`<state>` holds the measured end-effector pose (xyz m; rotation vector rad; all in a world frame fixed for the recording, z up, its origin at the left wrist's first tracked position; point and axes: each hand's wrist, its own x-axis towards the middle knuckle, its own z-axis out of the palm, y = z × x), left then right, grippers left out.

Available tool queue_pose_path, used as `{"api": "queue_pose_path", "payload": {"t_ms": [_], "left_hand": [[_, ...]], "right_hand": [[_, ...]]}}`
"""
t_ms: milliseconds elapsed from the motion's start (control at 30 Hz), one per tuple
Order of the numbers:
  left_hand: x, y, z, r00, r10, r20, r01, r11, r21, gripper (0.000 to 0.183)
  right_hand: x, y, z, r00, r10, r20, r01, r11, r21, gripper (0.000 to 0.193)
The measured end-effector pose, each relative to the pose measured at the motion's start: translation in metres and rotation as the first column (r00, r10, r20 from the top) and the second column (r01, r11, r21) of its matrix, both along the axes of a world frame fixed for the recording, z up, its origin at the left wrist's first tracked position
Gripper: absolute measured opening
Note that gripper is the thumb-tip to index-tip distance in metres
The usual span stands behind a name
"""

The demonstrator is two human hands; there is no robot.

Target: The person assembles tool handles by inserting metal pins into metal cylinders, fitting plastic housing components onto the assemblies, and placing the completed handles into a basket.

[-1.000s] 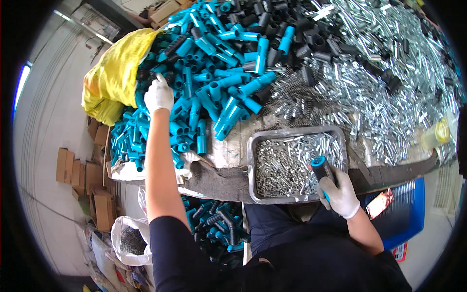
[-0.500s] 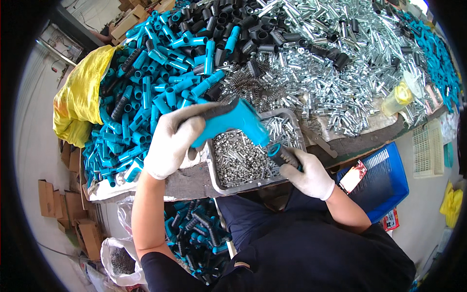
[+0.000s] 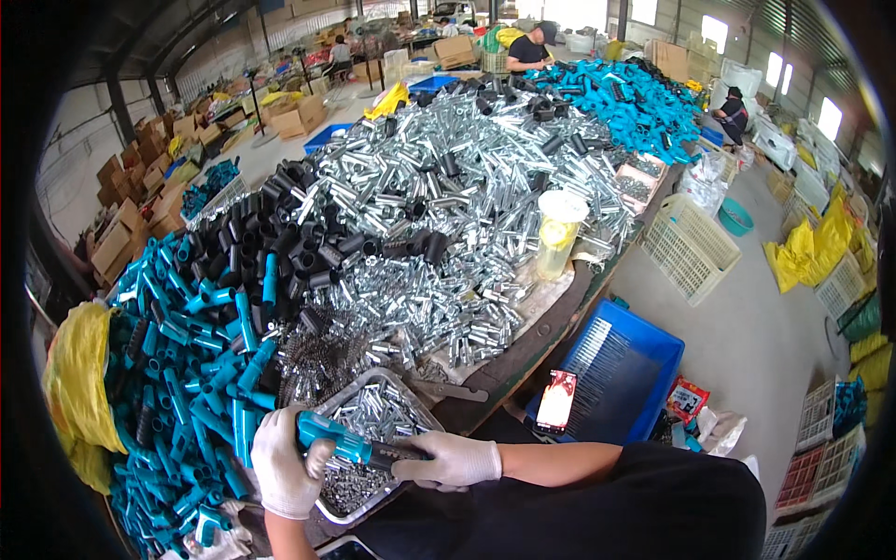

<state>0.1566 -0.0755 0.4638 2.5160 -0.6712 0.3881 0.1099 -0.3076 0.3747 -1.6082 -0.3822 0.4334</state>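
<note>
My left hand (image 3: 287,465), in a white glove, is closed around the thick end of a teal plastic tool handle (image 3: 327,431). My right hand (image 3: 453,459), also gloved, grips a black ribbed sleeve (image 3: 385,454) at the handle's narrow end. Sleeve and handle lie in one line and appear to meet; how far one sits in the other I cannot tell. Both are held over a grey tray (image 3: 417,399) of small metal pins and fittings. Left of my left hand is a heap of teal handles (image 3: 177,392).
Black sleeves (image 3: 280,219), springs (image 3: 322,359) and shiny metal parts (image 3: 439,308) cover the table. A clear jar (image 3: 557,238) stands near its edge. At right are a blue bin (image 3: 644,373) with thin rods and a lit phone (image 3: 556,399). Other people sit farther back.
The view has swung up and to the right, showing more of the hall. The teal handle has turned more level, and the black sleeve now lines up against its narrow end.
</note>
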Motion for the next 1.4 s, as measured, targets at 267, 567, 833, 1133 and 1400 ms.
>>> {"api": "queue_pose_path", "payload": {"t_ms": [267, 567, 833, 1133, 1400], "left_hand": [[-0.007, -0.038, -0.024, 0.997, -0.081, 0.015, 0.057, 0.558, -0.828, 0.034], [-0.013, -0.066, -0.005, 0.923, -0.385, -0.022, -0.042, -0.044, -0.998, 0.065], [-0.007, -0.017, 0.037, 0.993, -0.119, 0.005, 0.071, 0.554, -0.829, 0.107], [-0.019, -0.007, 0.074, 0.925, 0.269, -0.268, -0.305, 0.947, -0.102, 0.035], [-0.005, -0.019, 0.057, 0.950, 0.309, -0.040, -0.275, 0.894, 0.354, 0.054]], "right_hand": [[-0.008, 0.003, 0.025, 0.670, 0.561, -0.486, -0.096, 0.715, 0.693, 0.056], [0.010, -0.008, 0.046, 0.875, 0.329, -0.355, -0.120, 0.858, 0.500, 0.043], [0.012, 0.006, 0.035, 0.946, 0.059, -0.320, -0.020, 0.992, 0.124, 0.040], [0.004, 0.010, 0.043, 0.993, -0.093, 0.076, 0.093, 0.996, -0.007, 0.044], [0.000, 0.014, 0.023, 0.939, -0.008, 0.343, 0.112, 0.952, -0.286, 0.045]]}}
